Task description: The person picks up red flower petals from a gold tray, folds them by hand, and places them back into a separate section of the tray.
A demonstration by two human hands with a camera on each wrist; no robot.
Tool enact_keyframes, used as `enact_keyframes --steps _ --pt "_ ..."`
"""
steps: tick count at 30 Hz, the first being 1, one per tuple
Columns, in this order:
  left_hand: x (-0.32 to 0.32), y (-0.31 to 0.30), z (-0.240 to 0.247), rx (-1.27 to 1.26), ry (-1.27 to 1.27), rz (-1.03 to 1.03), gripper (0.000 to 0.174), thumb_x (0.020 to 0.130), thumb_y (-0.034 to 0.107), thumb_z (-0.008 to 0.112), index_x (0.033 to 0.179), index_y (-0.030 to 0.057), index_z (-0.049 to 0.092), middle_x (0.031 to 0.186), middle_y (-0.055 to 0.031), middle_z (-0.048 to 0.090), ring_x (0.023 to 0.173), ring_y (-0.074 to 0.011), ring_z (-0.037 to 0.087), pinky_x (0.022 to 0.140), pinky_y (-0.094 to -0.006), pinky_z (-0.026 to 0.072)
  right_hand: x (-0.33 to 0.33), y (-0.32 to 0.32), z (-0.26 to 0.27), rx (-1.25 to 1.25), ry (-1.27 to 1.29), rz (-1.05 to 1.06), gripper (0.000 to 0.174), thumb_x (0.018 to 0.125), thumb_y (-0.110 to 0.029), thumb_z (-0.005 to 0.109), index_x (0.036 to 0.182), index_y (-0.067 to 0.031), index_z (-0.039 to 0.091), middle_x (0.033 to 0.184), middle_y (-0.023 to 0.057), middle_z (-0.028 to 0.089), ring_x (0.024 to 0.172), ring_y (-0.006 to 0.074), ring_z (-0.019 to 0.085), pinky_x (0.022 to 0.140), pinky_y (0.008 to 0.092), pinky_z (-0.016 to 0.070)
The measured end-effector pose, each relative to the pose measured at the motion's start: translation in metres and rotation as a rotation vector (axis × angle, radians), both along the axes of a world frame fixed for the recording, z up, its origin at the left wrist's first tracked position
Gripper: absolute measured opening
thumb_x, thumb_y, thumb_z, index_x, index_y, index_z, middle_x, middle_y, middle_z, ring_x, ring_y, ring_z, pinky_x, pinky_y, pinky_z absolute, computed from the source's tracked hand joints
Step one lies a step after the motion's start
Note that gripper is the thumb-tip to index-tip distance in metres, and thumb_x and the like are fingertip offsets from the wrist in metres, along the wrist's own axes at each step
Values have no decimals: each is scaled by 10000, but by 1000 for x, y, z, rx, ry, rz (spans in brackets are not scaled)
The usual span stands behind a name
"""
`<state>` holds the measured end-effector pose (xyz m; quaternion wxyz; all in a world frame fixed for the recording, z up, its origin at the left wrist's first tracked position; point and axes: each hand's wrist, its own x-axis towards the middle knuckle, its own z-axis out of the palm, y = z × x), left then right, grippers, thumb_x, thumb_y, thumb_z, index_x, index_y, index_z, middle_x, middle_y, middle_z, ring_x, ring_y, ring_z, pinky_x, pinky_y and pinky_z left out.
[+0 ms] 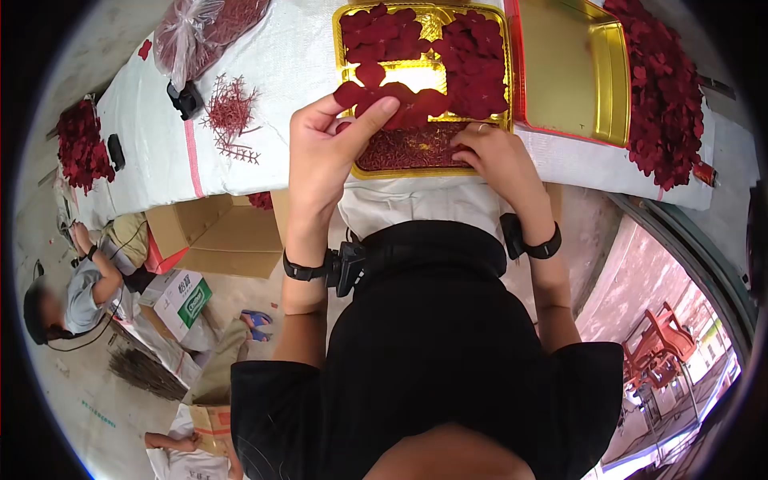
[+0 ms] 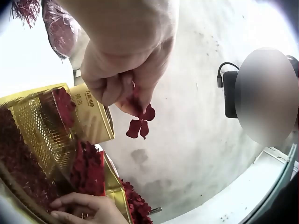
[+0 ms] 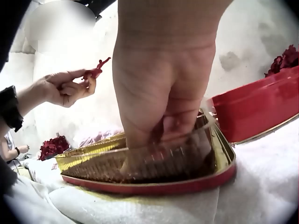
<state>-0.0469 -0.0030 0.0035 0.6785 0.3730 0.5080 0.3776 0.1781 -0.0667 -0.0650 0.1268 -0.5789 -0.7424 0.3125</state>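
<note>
In the head view my left hand (image 1: 332, 148) is raised over the near side of a gold-lined tin (image 1: 509, 80), pinching dark red four-lobed flower pieces (image 1: 428, 102) between thumb and fingers. The left wrist view shows one such flower piece (image 2: 141, 125) below the fingertips. My right hand (image 1: 502, 156) reaches into the tin's near compartment, among thin dark red branched bits (image 1: 400, 150). Its fingertips sit low behind the clear plastic wall (image 3: 187, 154) in the right wrist view; I cannot tell whether they hold a bit. More flower pieces (image 1: 476, 64) fill the far compartments.
Right of the tin lies its gold-lined lid (image 1: 572, 72), then a heap of red flower pieces (image 1: 660, 104). Leftward on the white cloth are loose red branched bits (image 1: 230, 112), a plastic bag (image 1: 200, 36) and a black device (image 1: 184, 100). Another person (image 1: 88, 288) sits at left.
</note>
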Motion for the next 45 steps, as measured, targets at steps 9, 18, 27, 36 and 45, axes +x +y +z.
enact_keyframes --steps 9,18,27,36,45 --pt "16 -3 2 117 47 44 205 801 17 709 1000 -20 675 874 -23 682 639 3 544 550 -143 413 -12 1 3 26 265 -83 100 773 -97 667 852 -41 640 807 102 612 677 283 591 611 376 471" --pt "14 -3 -3 297 318 34 158 727 68 790 846 10 704 556 121 450 507 22 274 452 -174 192 -6 10 59 -95 741 -301 168 762 43 689 918 -19 681 781 -19 592 574 -17 395 475 140 296" --pt "26 -9 7 408 457 -2 201 699 98 809 850 13 708 516 92 417 492 1 300 435 -188 224 -27 33 73 54 954 -310 176 775 48 690 944 2 677 947 7 589 616 -13 371 515 142 300" --pt "28 -14 15 417 527 -90 202 708 78 785 869 -6 697 510 25 502 474 -17 369 421 -204 284 -29 37 48 -108 1190 -338 156 767 34 695 920 1 694 1088 94 596 829 86 558 705 209 447" --pt "26 -14 13 479 567 -123 201 696 90 787 834 -12 682 521 -41 538 455 -60 420 424 -228 337 -32 34 54 -177 1263 -372 135 793 66 657 927 45 661 990 106 627 913 139 600 799 245 494"
